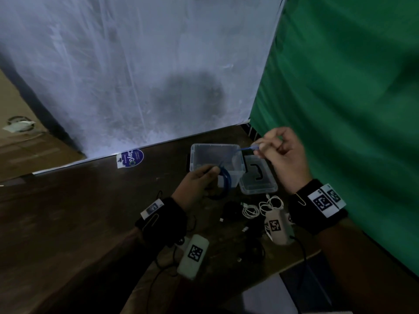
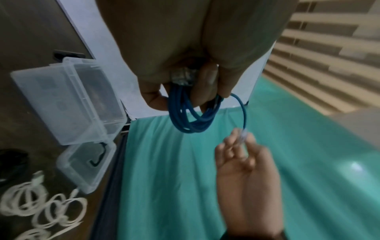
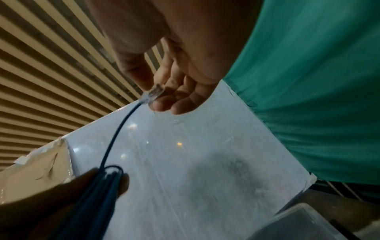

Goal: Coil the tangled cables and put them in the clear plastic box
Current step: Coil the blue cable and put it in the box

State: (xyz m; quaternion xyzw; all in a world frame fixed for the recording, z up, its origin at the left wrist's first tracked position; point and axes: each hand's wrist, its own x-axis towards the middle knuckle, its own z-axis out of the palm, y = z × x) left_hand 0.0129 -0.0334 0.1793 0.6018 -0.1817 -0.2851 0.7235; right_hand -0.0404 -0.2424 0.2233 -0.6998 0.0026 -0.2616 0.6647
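A blue network cable (image 1: 225, 180) (image 2: 189, 113) (image 3: 102, 186) hangs in several loops from my left hand (image 1: 199, 180) (image 2: 185, 84), which grips the bundle together with one clear plug. My right hand (image 1: 278, 152) (image 3: 156, 91) pinches the cable's other clear plug (image 3: 153, 95) (image 2: 243, 135) between thumb and fingers, above and right of the coil. A short free length runs between the two hands. The clear plastic box (image 1: 193, 159) (image 2: 30, 91) stands open on the table just behind my left hand. Its inside holds nothing that I can make out.
The box's lid (image 1: 258, 189) (image 2: 68, 172) lies right of the box, with a black handle. White cables (image 1: 260, 207) (image 2: 41, 211) and dark cables (image 1: 231, 211) lie tangled on the brown table (image 1: 90, 211). A white panel (image 1: 136, 75) stands behind, a green cloth (image 1: 351, 109) at right.
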